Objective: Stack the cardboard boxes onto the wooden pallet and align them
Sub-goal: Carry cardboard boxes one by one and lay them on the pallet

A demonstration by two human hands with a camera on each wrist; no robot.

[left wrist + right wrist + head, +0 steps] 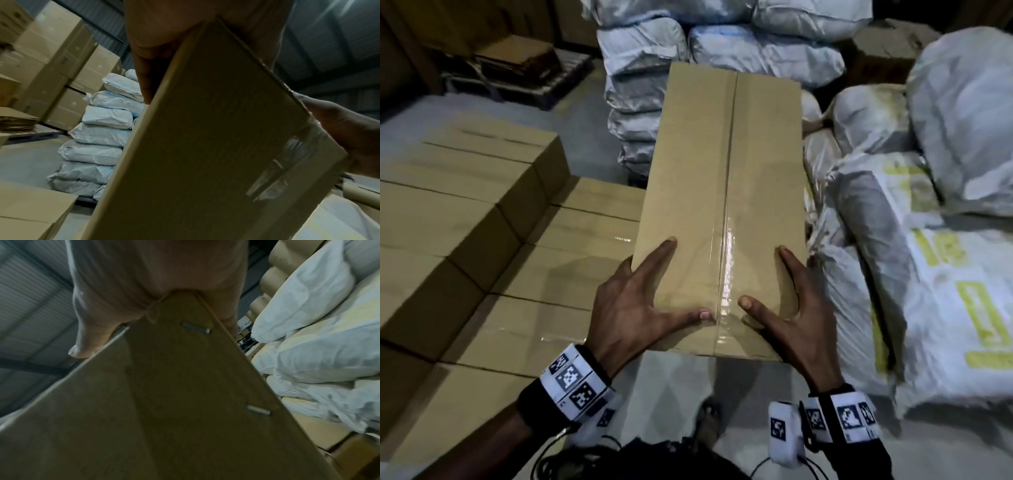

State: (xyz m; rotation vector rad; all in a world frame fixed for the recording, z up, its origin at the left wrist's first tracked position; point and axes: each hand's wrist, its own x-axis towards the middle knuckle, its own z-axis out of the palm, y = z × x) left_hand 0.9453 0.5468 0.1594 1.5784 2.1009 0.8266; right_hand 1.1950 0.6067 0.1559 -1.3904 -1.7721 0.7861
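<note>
1. The stack (465, 219) of boxes fills the left of the head view in stepped tiers; the pallet under it is hidden. That is where the load most likely belongs, so pick a slot and line up its tape seam with the seams already lying there.
2. The left hand (635, 308) sits at the lower centre, fingers spread wide, thumb and forefinger flat on top and the rest wrapped round the near left corner. Keep that palm tight against the side so the load cannot slide.
3. The box (722, 205) is held up in mid-frame, long axis pointing away, clear of the stack and of the floor below. Swing it left level, set the far end down first, then push it flush with its neighbours.
4. The right hand (796, 315) mirrors the left at the near right corner, spread and clamping.
5. Sacks (928, 205) crowd the right edge; keep the box clear of them when turning.
</note>
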